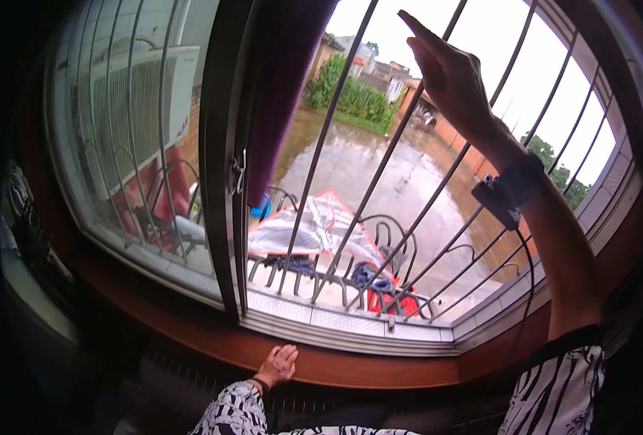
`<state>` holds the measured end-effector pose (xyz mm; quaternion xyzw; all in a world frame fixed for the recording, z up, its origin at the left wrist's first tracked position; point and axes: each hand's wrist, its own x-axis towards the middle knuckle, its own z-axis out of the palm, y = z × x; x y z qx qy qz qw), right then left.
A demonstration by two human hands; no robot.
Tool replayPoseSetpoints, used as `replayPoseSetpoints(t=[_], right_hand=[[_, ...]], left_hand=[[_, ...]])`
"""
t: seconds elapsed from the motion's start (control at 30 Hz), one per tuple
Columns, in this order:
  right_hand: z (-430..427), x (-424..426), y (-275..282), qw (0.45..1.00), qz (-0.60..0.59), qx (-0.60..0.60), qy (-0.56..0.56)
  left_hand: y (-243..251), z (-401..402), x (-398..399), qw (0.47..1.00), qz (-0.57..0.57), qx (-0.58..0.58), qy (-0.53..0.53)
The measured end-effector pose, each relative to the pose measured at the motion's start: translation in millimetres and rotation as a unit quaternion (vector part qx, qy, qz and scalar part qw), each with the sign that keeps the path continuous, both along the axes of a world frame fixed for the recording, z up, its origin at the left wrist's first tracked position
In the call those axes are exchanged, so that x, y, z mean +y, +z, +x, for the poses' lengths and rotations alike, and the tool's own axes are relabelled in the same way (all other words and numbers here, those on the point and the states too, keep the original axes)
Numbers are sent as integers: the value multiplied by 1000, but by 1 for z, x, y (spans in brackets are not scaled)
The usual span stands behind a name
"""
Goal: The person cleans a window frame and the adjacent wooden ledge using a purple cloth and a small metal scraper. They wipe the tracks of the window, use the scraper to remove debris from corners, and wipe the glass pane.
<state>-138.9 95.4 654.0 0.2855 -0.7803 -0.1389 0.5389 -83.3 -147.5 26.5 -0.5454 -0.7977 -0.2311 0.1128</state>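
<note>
My left hand [279, 365] lies palm down on the reddish-brown wooden windowsill [376, 371], fingers close together and holding nothing. Raised at the upper right, my right hand [449, 76] is stretched flat before the metal window bars [392, 138], with nothing visible in it. Whether it touches a bar, I cannot tell. A dark strap with a small black device [498, 201] is around my right wrist, and a black cable [531, 288] hangs from the device. The sliding window's dark frame [221, 163] stands left of the opening, beside a purple curtain [286, 125].
Behind the glass at left hangs an air conditioner outdoor unit [136, 109]. Beyond the bars, a clear plastic sheet with orange edging [327, 223] lies over a metal rack [348, 283], near a red item [392, 302]. Farther out are a wet yard [365, 168] and green plants [348, 92].
</note>
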Motion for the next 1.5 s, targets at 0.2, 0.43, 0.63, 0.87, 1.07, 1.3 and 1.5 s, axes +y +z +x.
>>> replayPoseSetpoints(t=[0.2, 0.43, 0.63, 0.87, 1.07, 1.3, 1.5], right_hand=[[34, -13, -101, 953, -303, 23, 21], [98, -7, -163, 950, -292, 93, 53], [199, 23, -225, 930, -364, 4, -41], [294, 47, -272, 866, -479, 101, -105], [341, 55, -297, 845, -507, 147, -86], [349, 41, -345, 796, -585, 142, -64], [319, 63, -370, 649, -750, 109, 58]], left_hand=[[6, -3, 13, 999, 11, 16, -30], [0, 6, 2, 999, -12, -3, -29], [-4, -1, 14, 998, -47, -11, -44], [1, -6, 19, 994, -93, -13, -51], [-17, -8, 14, 990, -122, -8, -67], [-14, -19, 0, 985, -145, -41, -87], [46, -26, 69, 954, -125, -208, -176]])
